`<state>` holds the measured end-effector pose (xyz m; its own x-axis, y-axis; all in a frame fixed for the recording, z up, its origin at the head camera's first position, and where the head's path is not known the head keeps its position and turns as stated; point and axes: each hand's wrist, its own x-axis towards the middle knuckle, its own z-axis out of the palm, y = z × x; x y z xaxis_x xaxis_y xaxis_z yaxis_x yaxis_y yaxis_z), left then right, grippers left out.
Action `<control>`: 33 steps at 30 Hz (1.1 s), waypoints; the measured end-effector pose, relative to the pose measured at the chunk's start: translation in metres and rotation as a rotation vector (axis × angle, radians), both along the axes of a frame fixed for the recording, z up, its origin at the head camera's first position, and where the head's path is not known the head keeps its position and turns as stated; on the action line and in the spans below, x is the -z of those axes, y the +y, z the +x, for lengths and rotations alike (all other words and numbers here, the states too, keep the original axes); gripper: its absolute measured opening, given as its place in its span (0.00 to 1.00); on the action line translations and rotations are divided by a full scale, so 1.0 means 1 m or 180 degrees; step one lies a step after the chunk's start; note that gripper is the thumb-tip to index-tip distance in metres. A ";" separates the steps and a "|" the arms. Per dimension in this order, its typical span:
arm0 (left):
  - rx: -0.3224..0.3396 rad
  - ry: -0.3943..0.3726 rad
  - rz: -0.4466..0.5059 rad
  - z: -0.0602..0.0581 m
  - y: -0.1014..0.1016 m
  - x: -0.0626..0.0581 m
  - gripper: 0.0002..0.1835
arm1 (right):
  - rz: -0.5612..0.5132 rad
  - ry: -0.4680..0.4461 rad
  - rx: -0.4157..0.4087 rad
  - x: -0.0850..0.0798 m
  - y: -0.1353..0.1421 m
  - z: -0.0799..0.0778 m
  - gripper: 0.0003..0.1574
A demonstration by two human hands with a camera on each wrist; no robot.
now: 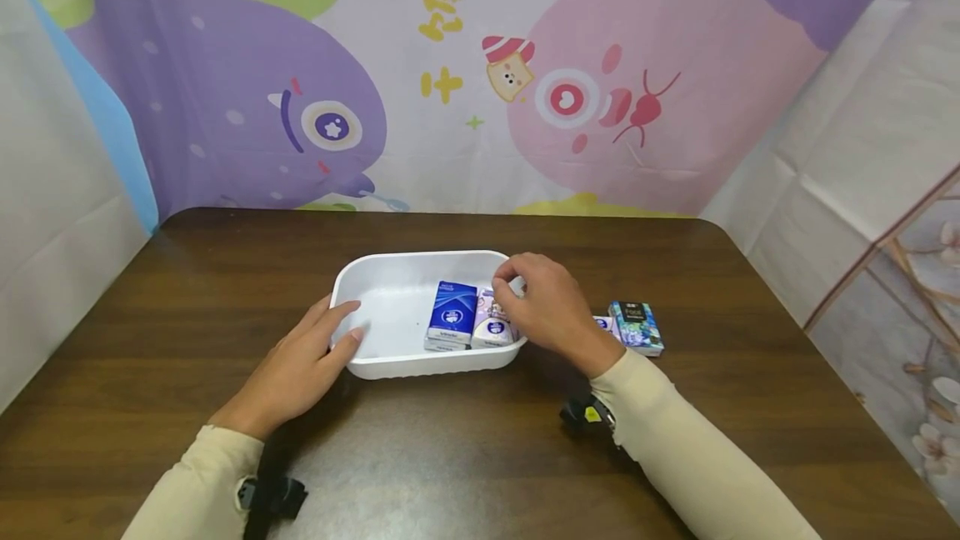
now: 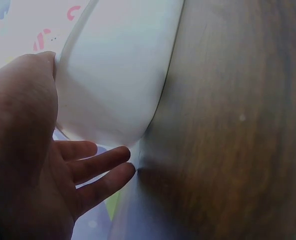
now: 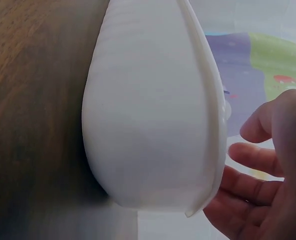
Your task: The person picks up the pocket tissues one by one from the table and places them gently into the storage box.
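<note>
A white plastic tray (image 1: 397,367) sits on the table between both hands. My left hand (image 1: 300,361) is at its left end, thumb and index finger over the rim; in the left wrist view the other fingers extend loosely by the outer wall. My right hand (image 1: 551,307) hovers over the right rim, fingers loosely bent, with nothing visible between thumb and index finger. Inside the tray's right half, a blue pocket tissue pack (image 1: 453,312) lies on another pack. Beside it is a pale purple tissue pack (image 1: 491,325), partly covered by the right fingers.
To the right of the tray lie a blue-green and black tissue pack (image 1: 636,328) and a purple pack (image 1: 606,325), mostly hidden behind my right wrist. A cartoon-printed cloth (image 1: 450,157) hangs behind the brown wooden table (image 1: 420,448).
</note>
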<state>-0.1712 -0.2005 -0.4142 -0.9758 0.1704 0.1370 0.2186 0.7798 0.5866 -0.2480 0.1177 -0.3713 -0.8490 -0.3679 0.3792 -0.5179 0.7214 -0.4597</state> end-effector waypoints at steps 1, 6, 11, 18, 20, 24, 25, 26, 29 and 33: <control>-0.0002 0.0002 0.0008 0.000 0.000 0.000 0.33 | 0.0026 0.0039 0.0027 0.000 0.001 0.000 0.10; -0.0017 -0.0006 0.0029 0.000 0.000 -0.001 0.33 | 0.0182 0.0174 0.0102 -0.001 0.006 0.000 0.10; -0.0037 -0.0051 0.0040 0.001 -0.001 -0.001 0.33 | 0.0333 0.0032 0.0201 -0.003 0.011 0.001 0.11; -0.0050 -0.0068 0.0067 0.000 -0.001 0.000 0.34 | 0.0558 -0.0089 0.0258 -0.005 0.019 0.003 0.15; -0.0050 -0.0057 0.0075 0.000 -0.001 0.000 0.34 | 0.0619 -0.0077 0.0272 -0.005 0.022 0.003 0.15; -0.0042 -0.0046 0.0114 -0.001 0.001 0.000 0.35 | 0.0737 -0.0074 0.0316 -0.005 0.030 0.004 0.15; -0.0042 -0.0046 0.0124 -0.001 0.001 -0.001 0.35 | 0.0761 -0.0072 0.0327 -0.005 0.032 0.005 0.15; -0.0039 -0.0049 0.0133 -0.001 0.001 -0.001 0.36 | 0.0782 -0.0063 0.0331 -0.005 0.034 0.005 0.15; -0.0040 -0.0048 0.0141 -0.001 0.001 -0.001 0.36 | 0.0802 -0.0021 0.0326 -0.004 0.039 0.006 0.15; -0.0039 -0.0047 0.0140 -0.001 0.001 -0.001 0.37 | 0.0787 0.0076 0.0319 -0.003 0.047 0.007 0.14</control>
